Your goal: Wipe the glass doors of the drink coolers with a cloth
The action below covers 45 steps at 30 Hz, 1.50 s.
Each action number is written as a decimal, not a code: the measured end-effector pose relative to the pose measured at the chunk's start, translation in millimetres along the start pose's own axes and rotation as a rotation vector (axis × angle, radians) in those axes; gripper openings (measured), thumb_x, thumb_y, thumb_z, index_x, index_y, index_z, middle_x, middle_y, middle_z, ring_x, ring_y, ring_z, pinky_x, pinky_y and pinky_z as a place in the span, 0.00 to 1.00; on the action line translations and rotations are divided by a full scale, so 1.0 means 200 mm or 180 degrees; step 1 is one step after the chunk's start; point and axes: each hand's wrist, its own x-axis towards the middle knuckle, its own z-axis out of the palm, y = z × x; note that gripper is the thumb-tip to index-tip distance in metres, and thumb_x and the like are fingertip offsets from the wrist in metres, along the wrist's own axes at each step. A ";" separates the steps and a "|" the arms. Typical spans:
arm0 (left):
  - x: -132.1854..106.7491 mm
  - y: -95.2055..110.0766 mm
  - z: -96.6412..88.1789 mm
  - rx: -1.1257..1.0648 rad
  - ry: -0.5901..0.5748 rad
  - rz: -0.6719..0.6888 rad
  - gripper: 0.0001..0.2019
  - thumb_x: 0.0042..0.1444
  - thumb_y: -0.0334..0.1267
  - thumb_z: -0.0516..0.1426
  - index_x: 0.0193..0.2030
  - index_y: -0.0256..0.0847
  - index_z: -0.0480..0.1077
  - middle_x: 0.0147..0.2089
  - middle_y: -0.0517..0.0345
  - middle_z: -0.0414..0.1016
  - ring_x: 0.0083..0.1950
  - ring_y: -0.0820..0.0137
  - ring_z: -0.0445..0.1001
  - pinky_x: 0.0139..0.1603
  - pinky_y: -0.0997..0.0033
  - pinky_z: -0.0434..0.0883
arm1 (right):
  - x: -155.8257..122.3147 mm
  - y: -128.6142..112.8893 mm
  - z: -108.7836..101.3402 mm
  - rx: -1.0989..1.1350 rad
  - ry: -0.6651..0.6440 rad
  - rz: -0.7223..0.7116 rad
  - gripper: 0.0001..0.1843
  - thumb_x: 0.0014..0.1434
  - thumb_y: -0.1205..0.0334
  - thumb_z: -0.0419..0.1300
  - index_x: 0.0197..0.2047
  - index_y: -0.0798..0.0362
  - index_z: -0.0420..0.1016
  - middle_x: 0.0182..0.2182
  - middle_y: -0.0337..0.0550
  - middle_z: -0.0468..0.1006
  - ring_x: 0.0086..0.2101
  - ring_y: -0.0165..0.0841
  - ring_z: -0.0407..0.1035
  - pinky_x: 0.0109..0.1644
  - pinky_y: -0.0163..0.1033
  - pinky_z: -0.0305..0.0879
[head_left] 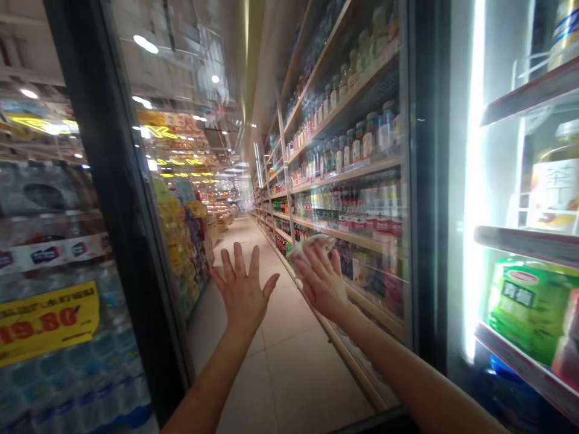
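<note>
A glass door (266, 337) with a dark frame fills the middle of the head view. My left hand (244, 292) is spread against the glass with its fingers apart, and nothing is in it. To its right, my right hand (323, 280) presses a pale crumpled cloth (299, 247) on the pane. Its fingers lie over the cloth and hide part of it. Motion blurs the right hand and the cloth a little.
Lit cooler shelves (525, 241) on the right hold bottles and a green pack (520, 304). Left of the door frame (122, 241) stand stacked bottle packs (54, 355) with a yellow price sign (49, 322). Bottle shelves (353, 172) and an aisle show in the glass.
</note>
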 end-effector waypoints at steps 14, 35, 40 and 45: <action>-0.07 0.03 0.01 0.0025 -0.0018 -0.0046 0.28 0.56 0.49 0.53 0.62 0.39 0.58 0.68 0.39 0.46 0.69 0.49 0.39 0.61 0.34 0.45 | -0.17 -0.01 0.00 0.0028 -0.0040 0.0012 0.26 0.58 0.64 0.51 0.60 0.46 0.59 0.59 0.47 0.64 0.63 0.40 0.48 0.65 0.55 0.37; -0.08 0.03 0.03 0.0058 0.0027 -0.0032 0.27 0.57 0.48 0.52 0.61 0.41 0.58 0.68 0.41 0.47 0.70 0.51 0.36 0.62 0.36 0.43 | -0.31 0.37 -0.09 -0.0602 0.0841 0.1896 0.30 0.61 0.60 0.45 0.66 0.51 0.48 0.61 0.58 0.58 0.62 0.47 0.50 0.58 0.62 0.49; -0.08 0.02 0.02 0.0010 -0.0039 -0.0053 0.28 0.58 0.48 0.51 0.62 0.40 0.56 0.68 0.40 0.47 0.70 0.51 0.36 0.62 0.35 0.44 | -0.23 -0.01 -0.02 0.0044 0.0086 0.0300 0.26 0.58 0.65 0.50 0.60 0.46 0.59 0.59 0.47 0.64 0.63 0.41 0.48 0.64 0.56 0.41; -0.08 0.02 0.00 0.0007 -0.0142 0.0046 0.30 0.56 0.50 0.54 0.62 0.40 0.57 0.68 0.40 0.45 0.70 0.50 0.36 0.62 0.35 0.43 | -0.29 0.13 -0.06 -0.0197 0.0206 0.0557 0.25 0.58 0.64 0.50 0.59 0.47 0.60 0.59 0.50 0.63 0.62 0.41 0.50 0.63 0.58 0.41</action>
